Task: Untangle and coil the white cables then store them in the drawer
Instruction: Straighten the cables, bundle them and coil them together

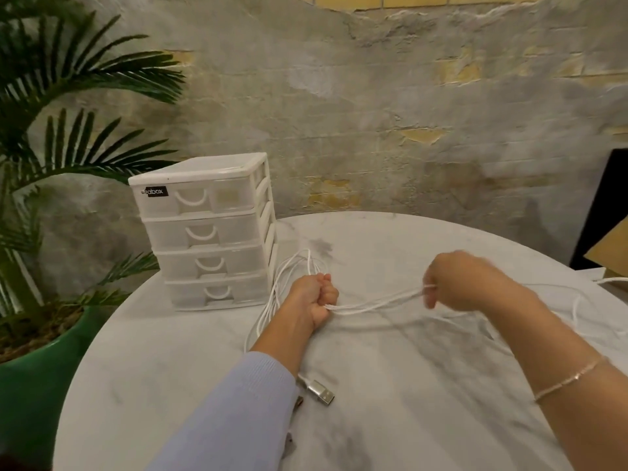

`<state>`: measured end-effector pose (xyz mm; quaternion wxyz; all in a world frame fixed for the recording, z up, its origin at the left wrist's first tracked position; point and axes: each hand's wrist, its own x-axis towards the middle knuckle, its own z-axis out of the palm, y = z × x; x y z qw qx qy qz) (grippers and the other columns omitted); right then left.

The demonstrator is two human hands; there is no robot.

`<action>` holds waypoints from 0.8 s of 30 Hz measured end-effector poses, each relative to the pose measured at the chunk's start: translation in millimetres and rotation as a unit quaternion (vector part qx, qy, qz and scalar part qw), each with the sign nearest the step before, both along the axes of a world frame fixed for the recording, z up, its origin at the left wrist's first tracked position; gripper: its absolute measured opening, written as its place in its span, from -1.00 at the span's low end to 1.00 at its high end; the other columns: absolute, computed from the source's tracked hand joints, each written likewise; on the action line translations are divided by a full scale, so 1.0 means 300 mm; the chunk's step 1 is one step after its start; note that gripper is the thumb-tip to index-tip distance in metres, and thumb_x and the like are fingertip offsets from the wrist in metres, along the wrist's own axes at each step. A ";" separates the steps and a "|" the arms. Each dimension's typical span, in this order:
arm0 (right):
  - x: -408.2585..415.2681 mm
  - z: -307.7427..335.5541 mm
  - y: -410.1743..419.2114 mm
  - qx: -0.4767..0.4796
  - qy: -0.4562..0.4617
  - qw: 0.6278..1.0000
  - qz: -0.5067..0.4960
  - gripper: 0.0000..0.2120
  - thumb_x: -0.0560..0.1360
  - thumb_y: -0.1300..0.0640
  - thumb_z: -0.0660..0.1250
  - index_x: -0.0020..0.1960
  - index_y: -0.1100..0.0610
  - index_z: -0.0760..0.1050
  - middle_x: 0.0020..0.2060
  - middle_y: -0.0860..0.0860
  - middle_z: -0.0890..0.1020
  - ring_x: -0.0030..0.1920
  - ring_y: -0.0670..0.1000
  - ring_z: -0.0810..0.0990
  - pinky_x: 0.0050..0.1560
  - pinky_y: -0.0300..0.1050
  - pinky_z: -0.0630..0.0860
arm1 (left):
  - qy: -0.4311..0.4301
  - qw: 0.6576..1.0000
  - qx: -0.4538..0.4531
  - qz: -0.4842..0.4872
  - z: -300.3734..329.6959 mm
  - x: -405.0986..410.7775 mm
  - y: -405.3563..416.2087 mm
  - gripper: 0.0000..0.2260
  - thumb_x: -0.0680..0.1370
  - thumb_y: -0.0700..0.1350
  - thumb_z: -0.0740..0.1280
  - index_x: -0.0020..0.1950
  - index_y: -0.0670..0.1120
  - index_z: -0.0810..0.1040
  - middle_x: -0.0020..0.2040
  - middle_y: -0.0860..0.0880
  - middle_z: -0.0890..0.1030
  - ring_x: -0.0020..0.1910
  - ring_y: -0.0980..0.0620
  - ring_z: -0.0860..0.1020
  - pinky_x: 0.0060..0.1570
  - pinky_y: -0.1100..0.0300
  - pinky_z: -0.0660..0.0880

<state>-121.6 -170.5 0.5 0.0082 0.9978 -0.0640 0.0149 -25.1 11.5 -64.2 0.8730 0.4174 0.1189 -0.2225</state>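
While the left hand [314, 295] keeps a closed fist round the white cables [373, 304], the right hand [462, 282] pinches the same strands, stretched between them above the table [424, 402]. More loops lie beside the drawer unit [207, 229], all drawers closed; a USB plug [319, 392] rests near the left sleeve.

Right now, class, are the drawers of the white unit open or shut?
Shut: all four fronts of the drawer unit sit flush with its frame, none pulled out.

Drawer unit [207, 232] on table [390, 419] left; cables [373, 305] right of it; plant [51, 164] behind-left.
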 end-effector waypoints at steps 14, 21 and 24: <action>0.041 0.197 -0.184 -0.112 0.141 0.961 -0.211 -0.37 0.37 -0.18 0.41 0.32 0.13 0.42 0.37 0.14 0.35 0.37 0.28 0.29 0.34 0.31 0.26 | 0.001 1.000 0.006 -0.004 -0.003 -0.003 0.003 -0.63 0.68 -0.20 -0.07 -0.31 -0.14 0.26 -0.70 0.04 0.16 -0.79 0.18 0.11 -0.80 0.40 -0.02; -0.019 0.041 0.202 0.022 -0.028 0.988 0.152 -0.65 0.57 0.03 0.20 0.32 0.11 0.45 0.30 0.08 0.50 0.32 0.11 0.42 0.30 -0.09 0.37 | 0.003 1.000 -0.001 0.002 -0.005 -0.001 0.000 -0.63 0.68 -0.19 -0.07 -0.31 -0.14 0.25 -0.70 0.04 0.16 -0.79 0.18 0.11 -0.80 0.40 -0.01; 0.001 -0.092 0.293 0.034 0.049 0.986 0.158 -0.70 0.61 0.08 0.13 0.24 0.20 0.44 0.23 0.14 0.51 0.26 0.14 0.46 0.14 -0.11 0.39 | 0.012 1.000 -0.014 0.003 -0.010 0.004 0.004 -0.64 0.68 -0.18 -0.06 -0.31 -0.15 0.26 -0.69 0.04 0.17 -0.79 0.17 0.12 -0.81 0.40 0.00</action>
